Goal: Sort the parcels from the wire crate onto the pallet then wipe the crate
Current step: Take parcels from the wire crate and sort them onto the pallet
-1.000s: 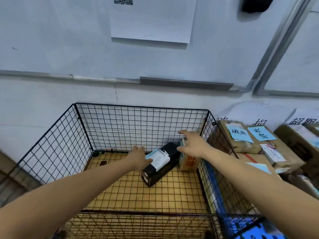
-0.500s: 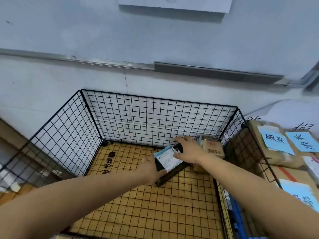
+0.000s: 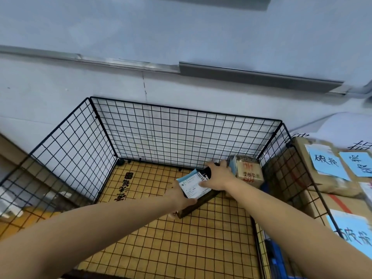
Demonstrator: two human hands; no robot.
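Observation:
A black wire crate (image 3: pixel 181 115) stands against the wall on a yellow cardboard floor. Inside, near its back right corner, lies a long black box (image 3: pixel 198 205) with a white and blue shipping label (image 3: pixel 194 185) on top. My left hand (image 3: pixel 181 198) grips the box's near end. My right hand (image 3: pixel 218 176) lies over its far end, fingers spread across the top. A small brown carton (image 3: pixel 249 171) with red print stands upright in the corner, just right of my right hand.
Brown cardboard parcels (image 3: pixel 322 178) with blue handwritten notes (image 3: pixel 324 164) are stacked outside the crate's right wall. A blue pallet edge (image 3: pixel 275 258) shows at the lower right. A grey rail (image 3: pixel 257 77) runs along the wall behind.
Both hands have closed onto the black box, the right one shifting from the brown carton to the box's far end. The view has tilted down and moved closer.

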